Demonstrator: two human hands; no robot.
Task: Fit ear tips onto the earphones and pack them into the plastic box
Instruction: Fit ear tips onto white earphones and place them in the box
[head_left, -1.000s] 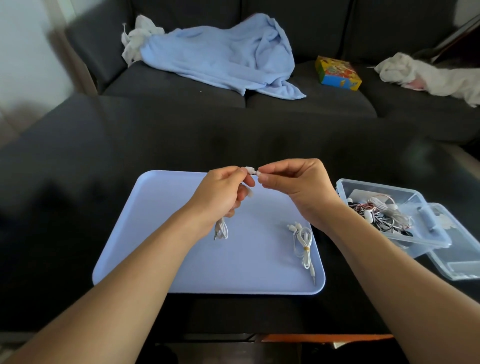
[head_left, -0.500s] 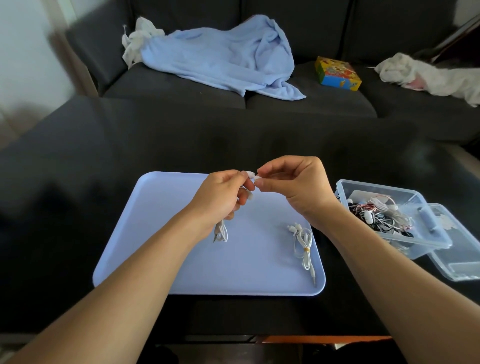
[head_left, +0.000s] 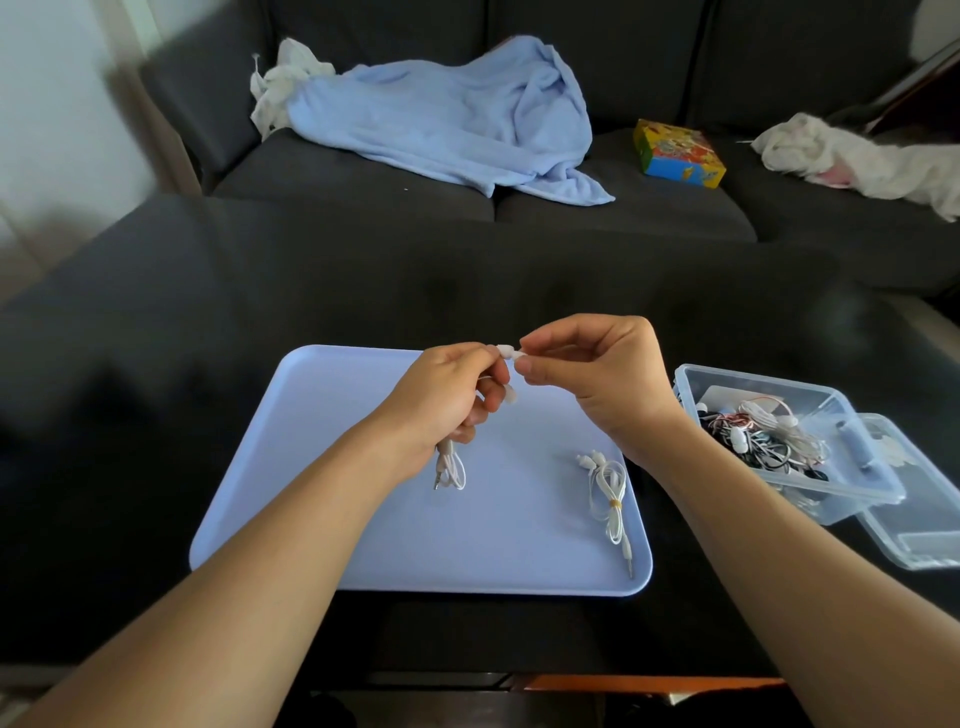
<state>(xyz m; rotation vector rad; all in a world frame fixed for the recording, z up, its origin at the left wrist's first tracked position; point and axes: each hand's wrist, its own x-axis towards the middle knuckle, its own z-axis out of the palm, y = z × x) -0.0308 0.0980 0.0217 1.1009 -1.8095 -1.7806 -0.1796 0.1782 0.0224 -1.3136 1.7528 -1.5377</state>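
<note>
Both hands above the blue tray (head_left: 322, 467): left hand (head_left: 447, 400) grips a white earphone (head_left: 506, 352), cable dangling; right hand (head_left: 597, 369) pinches its tip. Second bundled earphone (head_left: 608, 486) lies on tray's right; plastic box (head_left: 810, 483) right on table (head_left: 156, 415).

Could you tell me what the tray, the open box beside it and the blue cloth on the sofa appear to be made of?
Tray: likely matte plastic, with an even lilac surface and moulded rounded rim. Box: clear rigid plastic, its contents showing through the walls. Blue cloth: soft fleece or towelling, judging by its fuzzy, rumpled folds.
</note>
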